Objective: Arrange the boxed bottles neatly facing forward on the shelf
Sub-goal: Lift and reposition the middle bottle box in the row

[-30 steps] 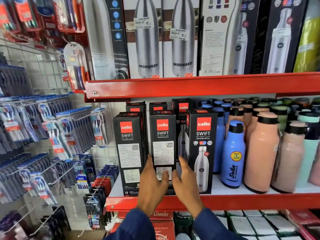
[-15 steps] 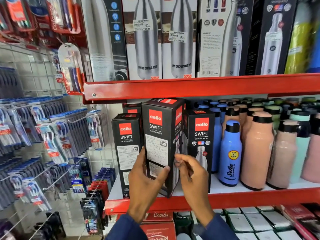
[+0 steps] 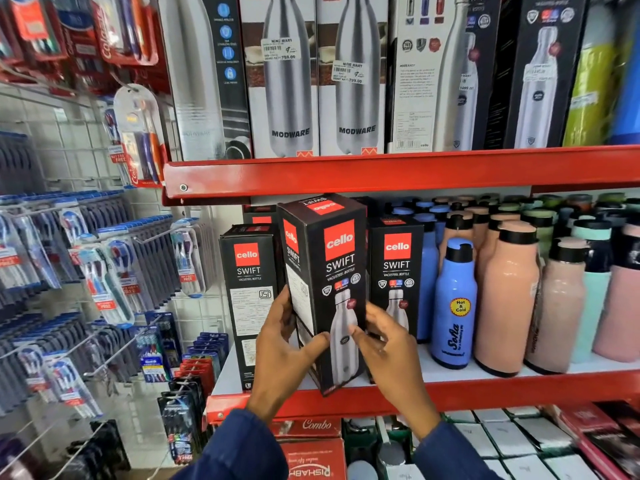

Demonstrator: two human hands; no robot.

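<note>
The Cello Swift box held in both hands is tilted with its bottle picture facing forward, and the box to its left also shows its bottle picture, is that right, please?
Not quite. The head view shows the held box so, between the left hand and right hand. The left box shows a printed text panel, no bottle picture.

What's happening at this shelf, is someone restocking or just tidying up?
It looks like tidying. A person's left hand and right hand hold one black Cello Swift box tilted at the front of the red shelf, its bottle-picture side facing out. The box on its right already shows that side; the box on its left shows a printed-label side instead. Loose blue and peach bottles stand further right.
</note>
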